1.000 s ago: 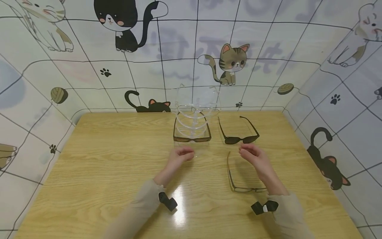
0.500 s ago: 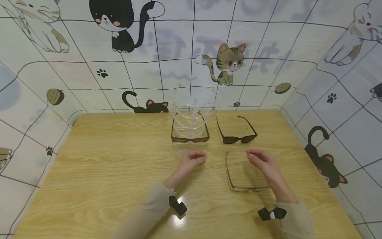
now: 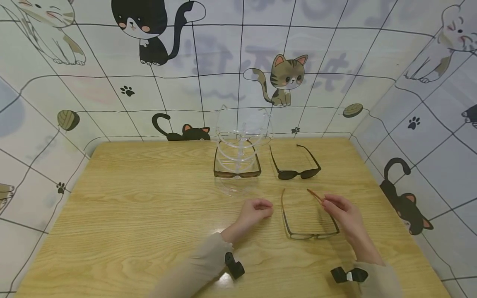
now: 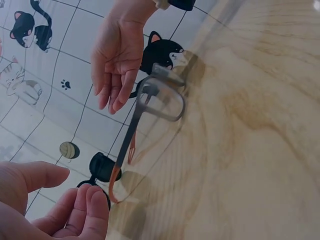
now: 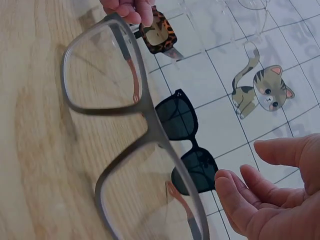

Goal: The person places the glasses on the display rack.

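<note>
Bench [image 3: 149, 178] carries the grey-framed glasses [image 5: 154, 131], unfolded, with black sunglasses [image 5: 193, 142] just behind them. Right grip [image 3: 343, 216] close over the glasses' right side, left grip [image 3: 255, 214] just to their left; both empty, thumbs parted from fingers. Judged risk: uneven pinching, one side first, could skew the frame or shove it against the sunglasses.

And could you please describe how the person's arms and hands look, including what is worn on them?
The left sleeve and right sleeve are long, plain and light beige. At their ends are a black, blocky left wrist device and a similar right wrist device with a small white patch. The left hand and right hand are bare.
</note>
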Tool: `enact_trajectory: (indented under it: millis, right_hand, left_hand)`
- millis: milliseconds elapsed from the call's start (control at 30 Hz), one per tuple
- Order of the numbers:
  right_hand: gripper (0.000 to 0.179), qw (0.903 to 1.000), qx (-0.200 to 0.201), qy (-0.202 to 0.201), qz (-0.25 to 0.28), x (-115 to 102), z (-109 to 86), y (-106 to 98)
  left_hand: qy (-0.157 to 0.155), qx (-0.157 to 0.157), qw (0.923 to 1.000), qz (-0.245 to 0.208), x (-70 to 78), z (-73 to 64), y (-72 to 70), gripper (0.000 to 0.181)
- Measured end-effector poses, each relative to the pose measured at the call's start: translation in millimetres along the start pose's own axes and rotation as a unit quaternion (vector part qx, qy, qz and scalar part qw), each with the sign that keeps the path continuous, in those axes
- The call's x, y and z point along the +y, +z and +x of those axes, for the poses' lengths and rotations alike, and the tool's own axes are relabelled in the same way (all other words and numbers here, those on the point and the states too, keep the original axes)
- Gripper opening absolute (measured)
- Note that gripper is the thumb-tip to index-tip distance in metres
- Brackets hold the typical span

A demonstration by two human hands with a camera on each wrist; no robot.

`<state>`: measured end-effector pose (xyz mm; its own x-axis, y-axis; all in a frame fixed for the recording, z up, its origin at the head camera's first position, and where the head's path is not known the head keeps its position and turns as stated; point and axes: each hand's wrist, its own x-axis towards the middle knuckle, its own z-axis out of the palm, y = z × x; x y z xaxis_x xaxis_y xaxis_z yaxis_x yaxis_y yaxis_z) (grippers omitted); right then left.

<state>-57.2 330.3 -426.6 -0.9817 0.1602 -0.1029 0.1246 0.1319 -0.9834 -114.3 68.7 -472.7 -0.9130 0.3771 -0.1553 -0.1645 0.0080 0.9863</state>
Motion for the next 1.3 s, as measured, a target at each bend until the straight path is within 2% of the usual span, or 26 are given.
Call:
enact_trajectory:
  millis: [200,367,500,567,700,867,1100,1300]
  right_hand:
    - [0.015,0.9999,0.009,0.007,0.006,9,-2.2,-13]
    - [0.016,0.9997,0.014,0.022,0.004,18,-1.7,-24]
    - [0.028,0.9981,0.014,0.039,-0.045,21,-2.4,-28]
    - [0.039,0.9955,0.011,0.042,-0.084,21,-3.6,-28]
    - [0.048,0.9894,0.008,0.049,-0.137,22,-4.4,-27]
    - [0.051,0.9847,0.005,0.073,-0.158,26,-2.7,-28]
    - [0.048,0.9758,0.002,0.096,-0.196,31,-3.7,-26]
    - [0.046,0.9756,0.001,0.099,-0.196,32,-2.7,-27]
  left_hand:
    - [-0.016,-0.008,0.9998,0.001,-6.4,0.8,15.5,0.019]
    - [-0.019,0.008,0.9995,0.025,-9.9,-0.5,27.2,0.013]
    - [-0.033,0.008,0.9991,0.024,-12.7,-3.1,31.3,0.013]
    - [-0.039,0.005,0.999,0.022,-14.7,-3.2,33.4,0.014]
    - [-0.046,0.007,0.9989,0.005,-16.6,-2.6,39.1,0.017]
    - [-0.055,0.008,0.9984,-0.011,-15.0,-3.4,45.0,0.02]
    - [-0.069,0.007,0.9976,-0.005,-10.1,-4.0,47.6,0.022]
    - [-0.081,0.008,0.9963,-0.029,-7.9,-4.8,47.8,0.023]
